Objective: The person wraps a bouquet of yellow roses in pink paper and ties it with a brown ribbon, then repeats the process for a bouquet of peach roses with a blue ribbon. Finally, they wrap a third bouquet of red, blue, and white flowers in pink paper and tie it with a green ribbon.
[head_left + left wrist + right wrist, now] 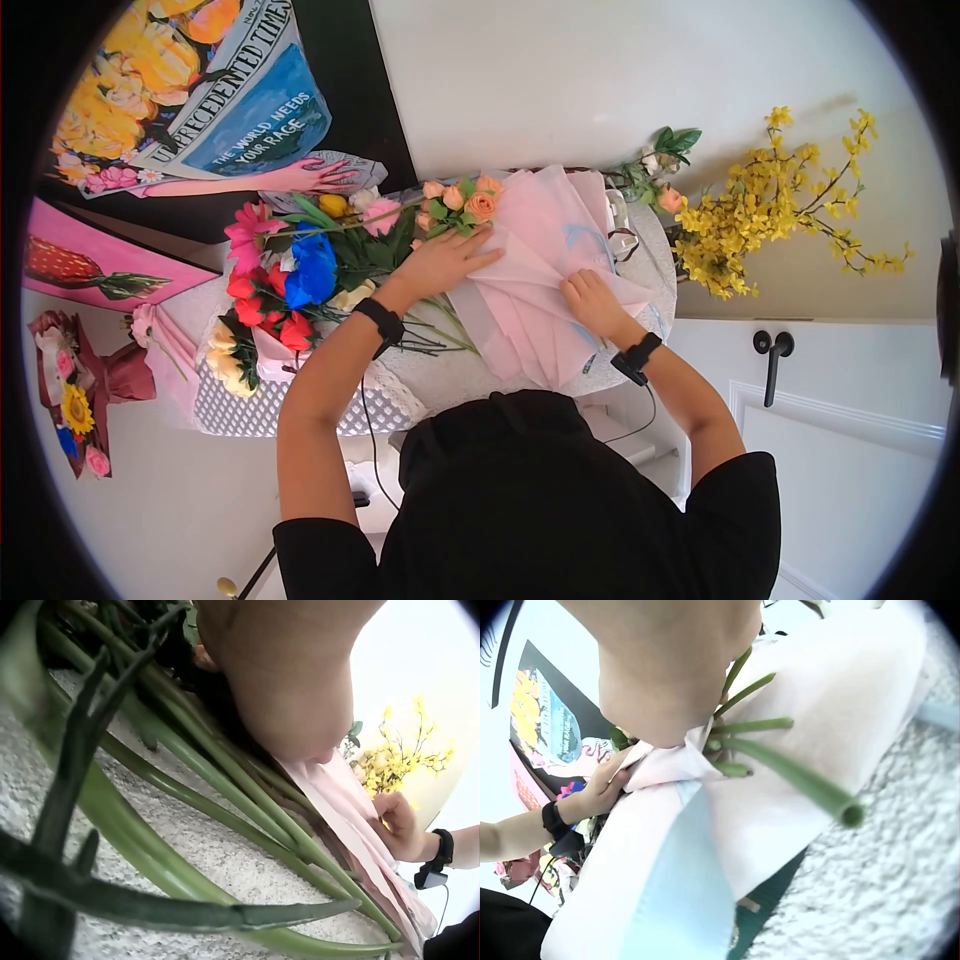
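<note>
Pale pink wrapping paper (545, 215) lies in pleated layers on the table, gathered to a narrow waist. My left hand (440, 262) rests on its left edge with the fingers extended, just below a cluster of peach roses (462, 205). At the waist, the curled fingers of my right hand (598, 302) grip the bunched paper. Cut green stems (802, 776) poke out beside that grip in the right wrist view. A light blue ribbon (686, 885) runs down over the paper there. Loose green stems (217, 772) lie under my left wrist.
Blue, red and pink artificial flowers (310, 270) crowd the table's left side. Yellow blossom branches (740, 220) stand at the right, near a white door (840, 400). A wrapped bouquet (75, 400) is at far left. Cables hang from both wrist cameras.
</note>
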Demonstrator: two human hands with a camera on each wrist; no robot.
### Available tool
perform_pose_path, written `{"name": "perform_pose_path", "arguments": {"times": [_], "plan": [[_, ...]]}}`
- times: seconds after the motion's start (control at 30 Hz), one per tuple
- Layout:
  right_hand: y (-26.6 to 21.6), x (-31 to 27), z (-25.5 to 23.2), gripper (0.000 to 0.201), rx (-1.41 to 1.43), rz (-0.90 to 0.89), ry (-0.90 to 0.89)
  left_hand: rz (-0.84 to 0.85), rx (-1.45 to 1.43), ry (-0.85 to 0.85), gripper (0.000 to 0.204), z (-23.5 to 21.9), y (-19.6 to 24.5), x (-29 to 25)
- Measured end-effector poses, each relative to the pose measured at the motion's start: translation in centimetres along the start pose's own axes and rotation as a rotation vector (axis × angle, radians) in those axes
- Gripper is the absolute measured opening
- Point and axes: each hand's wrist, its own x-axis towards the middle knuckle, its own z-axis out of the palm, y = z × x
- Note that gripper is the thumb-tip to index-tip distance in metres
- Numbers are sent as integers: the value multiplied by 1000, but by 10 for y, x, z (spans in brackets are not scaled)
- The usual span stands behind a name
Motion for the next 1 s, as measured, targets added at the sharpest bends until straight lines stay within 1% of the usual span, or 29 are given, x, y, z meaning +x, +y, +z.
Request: {"name": "perform_pose_path", "arguments": {"times": [0.13,0.17,0.23,0.27,0.3,0.33,0.37,0.4,0.43,0.47,0.53,0.6,0.63,0.73,0.77,0.83,0.87,0.9,0.93,0.97,1.0], "plan": [[5,-8,-1,21,52,-52,-42,24,-17,21,51,-1,-2,0],[6,-12,0,21,54,-50,-46,15,-54,-3,52,-1,-3,1],[10,-17,2,17,172,-7,-74,7,-94,-30,54,-3,-2,1],[8,-16,-1,17,173,-5,-75,-35,-147,-71,60,-5,-1,2],[6,-15,-4,15,278,109,-75,-76,-198,-112,66,-6,-1,3],[5,-14,-8,14,382,224,-75,-74,-199,-113,66,-5,-2,3],[3,-12,-13,14,382,225,-75,-74,-229,-74,67,-3,-3,2],[1,-10,-18,14,432,283,-99,-74,-259,-35,67,-1,-4,2],[-2,-10,-20,14,483,341,-122,-74,-261,-36,67,1,-4,1],[-4,-10,-18,14,484,343,-124,-88,-295,-29,67,-2,-3,1],[-9,-13,-11,15,336,307,-79,-100,-330,-24,68,-7,-2,2],[-11,-14,-6,16,316,293,-54,-175,-464,-54,67,-12,-2,3],[-11,-14,-4,16,295,279,-30,-174,-464,-54,67,-12,-3,3],[-5,-14,-2,15,339,294,-75,-215,-508,-35,66,-11,-6,-1],[-3,-13,-1,15,340,295,-75,-199,-518,-18,67,-12,-7,-1],[1,-10,0,10,200,216,-16,-181,-526,-2,68,-15,-8,-2],[4,-9,1,10,199,217,-15,-112,-418,-66,67,-16,-9,-2],[6,-9,1,9,136,193,-24,-43,-310,-129,66,-17,-10,-3],[8,-10,2,8,73,167,-33,-43,-309,-129,66,-18,-11,-4],[9,-11,4,8,72,165,-32,-4,-255,-139,64,-19,-12,-5],[9,-11,7,14,63,172,-15,33,-203,-150,62,-19,-13,-7]]}}
